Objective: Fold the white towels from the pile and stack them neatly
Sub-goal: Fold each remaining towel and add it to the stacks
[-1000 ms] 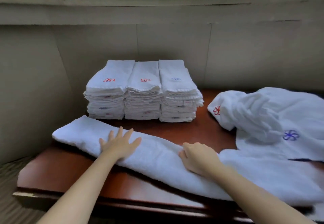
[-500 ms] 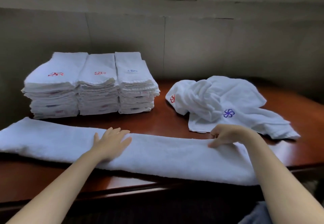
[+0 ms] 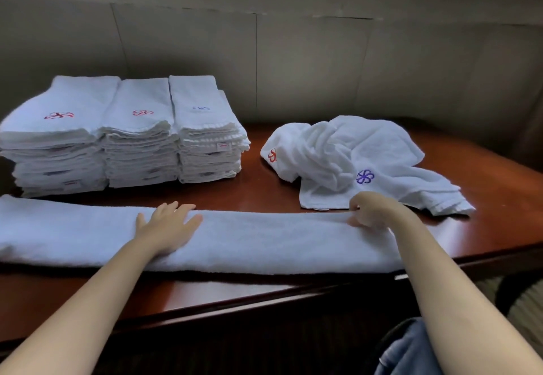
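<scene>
A long white towel [image 3: 264, 241], folded into a narrow strip, lies across the front of the brown table [image 3: 264, 192]. My left hand [image 3: 169, 226] rests flat on its middle with fingers spread. My right hand [image 3: 368, 208] pinches the strip's far edge near its right end, fingers curled. Three neat stacks of folded white towels [image 3: 123, 139] stand at the back left. A crumpled pile of white towels [image 3: 352, 157], with red and purple embroidered marks, lies behind my right hand.
A grey panelled wall [image 3: 308, 60] rises behind the table under a window sill. The table's front edge [image 3: 264, 295] runs close to my body. Blue trousers [image 3: 411, 351] show at the bottom right, with carpet beyond the table's right end.
My right hand slid rightward along the strip to its right end and curled onto the edge. The view turned right. My left hand stayed flat on the towel.
</scene>
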Motion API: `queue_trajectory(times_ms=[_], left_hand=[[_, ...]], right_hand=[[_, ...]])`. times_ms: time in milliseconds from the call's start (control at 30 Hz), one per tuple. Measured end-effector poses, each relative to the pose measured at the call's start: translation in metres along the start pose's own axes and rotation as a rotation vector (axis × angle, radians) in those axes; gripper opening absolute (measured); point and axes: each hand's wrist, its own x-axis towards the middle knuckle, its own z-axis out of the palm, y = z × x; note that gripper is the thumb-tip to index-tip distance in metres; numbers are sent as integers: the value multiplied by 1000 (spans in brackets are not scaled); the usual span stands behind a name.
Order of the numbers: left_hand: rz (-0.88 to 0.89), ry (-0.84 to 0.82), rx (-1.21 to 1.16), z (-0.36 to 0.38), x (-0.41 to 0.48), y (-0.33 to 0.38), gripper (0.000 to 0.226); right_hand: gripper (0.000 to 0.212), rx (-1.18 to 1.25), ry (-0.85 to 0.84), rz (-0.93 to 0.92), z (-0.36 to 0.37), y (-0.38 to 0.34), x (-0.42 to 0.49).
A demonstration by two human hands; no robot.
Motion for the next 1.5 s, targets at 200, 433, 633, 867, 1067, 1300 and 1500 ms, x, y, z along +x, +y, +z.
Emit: queue_trajectory(times_ms=[200,433,633,867,1067,1300,1500], left_hand=[[-5,366,-187,-7,1,3,38],[164,145,-67,-15,-28,14,33],[266,57,50,-7,-27,-19,48],[-36,361,-144,-38,-37,-112,48],[-754,715,-740,-34,-47,-143,63],[-966,813,-1575,-64,-36,-192,58],[-712,866,-1507,-88,-46,-171,37]], right_hand=[[36,-187,384,101,24,-50,10],[36,129,352,-618,55,-158,-15],[60,86,40,-523,60,-172,-8],[52,292,187,-625,46,-235,-14],[57,93,148,-814,70,-290,-14],[58,55,106,-813,80,-291,-1],[47,281,53,-838,69,-286,-7]])
